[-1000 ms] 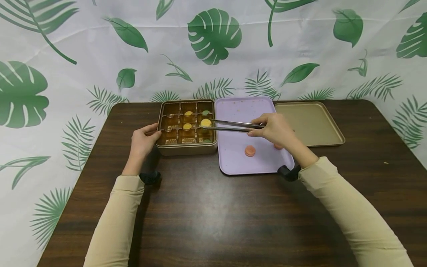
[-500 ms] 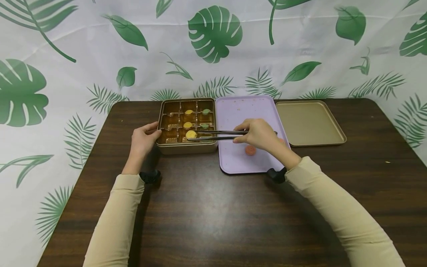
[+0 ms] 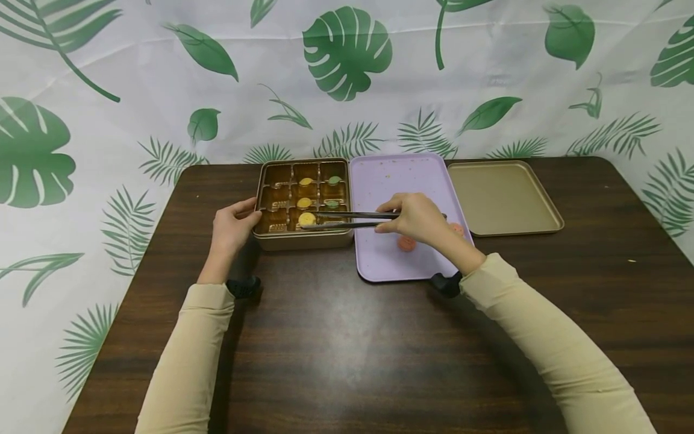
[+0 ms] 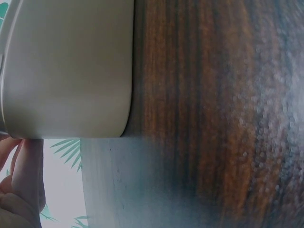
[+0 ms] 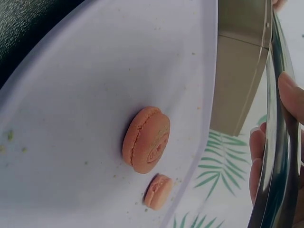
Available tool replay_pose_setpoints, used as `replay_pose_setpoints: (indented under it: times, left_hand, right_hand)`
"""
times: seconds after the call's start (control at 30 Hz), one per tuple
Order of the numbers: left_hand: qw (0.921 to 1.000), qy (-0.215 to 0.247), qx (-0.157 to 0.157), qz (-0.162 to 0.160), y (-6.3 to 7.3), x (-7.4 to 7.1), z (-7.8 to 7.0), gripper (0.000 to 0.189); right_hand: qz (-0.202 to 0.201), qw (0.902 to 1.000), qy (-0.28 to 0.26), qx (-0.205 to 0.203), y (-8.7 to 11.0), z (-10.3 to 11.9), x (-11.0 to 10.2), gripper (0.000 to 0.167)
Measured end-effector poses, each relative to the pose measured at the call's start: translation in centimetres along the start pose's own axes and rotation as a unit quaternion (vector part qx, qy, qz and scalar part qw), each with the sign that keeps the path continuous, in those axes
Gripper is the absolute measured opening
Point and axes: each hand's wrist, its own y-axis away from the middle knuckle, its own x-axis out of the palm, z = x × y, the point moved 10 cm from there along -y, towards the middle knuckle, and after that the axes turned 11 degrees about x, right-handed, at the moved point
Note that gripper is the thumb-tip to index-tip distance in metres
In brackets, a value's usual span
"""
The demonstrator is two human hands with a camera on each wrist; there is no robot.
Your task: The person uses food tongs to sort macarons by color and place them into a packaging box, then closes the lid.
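Note:
My right hand [image 3: 414, 217] grips metal tongs [image 3: 352, 221] over the lilac tray. At the tongs' tips is a yellow macaron [image 3: 307, 220], at the front middle compartment of a gold tin [image 3: 303, 242] with a divided brown insert. Whether it touches the insert's floor I cannot tell. My left hand [image 3: 233, 226] rests its fingers and thumb against the tin's left side. Other yellow macarons [image 3: 305, 203] sit in the middle column, green ones [image 3: 334, 180] in the right column. Two pink macarons, one nearer [image 5: 147, 140] and one smaller-looking [image 5: 158, 192], lie on the lilac tray.
The lilac tray [image 3: 379, 265] stands right of the tin, with crumbs on it. Beyond it lies a shallow gold lid [image 3: 504, 199]. All are on a dark wooden table [image 3: 336, 349], against a leaf-patterned cloth backdrop [image 3: 347, 132].
The right hand has moved left and toward the front with the tongs, bringing the yellow macaron from the right column to the front middle compartment. The left hand stays against the tin.

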Motion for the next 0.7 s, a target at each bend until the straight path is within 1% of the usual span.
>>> replay_pose_setpoints:
  times: [0.17, 0.37, 0.57, 0.7]
  left_hand:
    - [1.0000, -0.002, 0.000, -0.006, 0.0, -0.1, -0.1, 0.042]
    - [1.0000, 0.000, 0.002, -0.001, 0.1, 0.0, -0.1, 0.043]
    - [1.0000, -0.002, 0.004, 0.004, 0.2, 0.1, 0.0, 0.043]
    - [1.0000, -0.003, 0.006, 0.004, 0.2, 0.1, 0.0, 0.043]
  right_hand:
    - [-0.003, 1.0000, 0.002, -0.003, 0.1, 0.1, -0.1, 0.039]
    - [0.001, 0.9999, 0.002, 0.016, 0.1, -0.5, -0.4, 0.046]
    - [-0.011, 0.9996, -0.010, 0.026, 0.1, -1.5, -1.5, 0.047]
    - [-0.028, 0.9989, -0.034, 0.016, 0.2, -2.0, -2.5, 0.044]
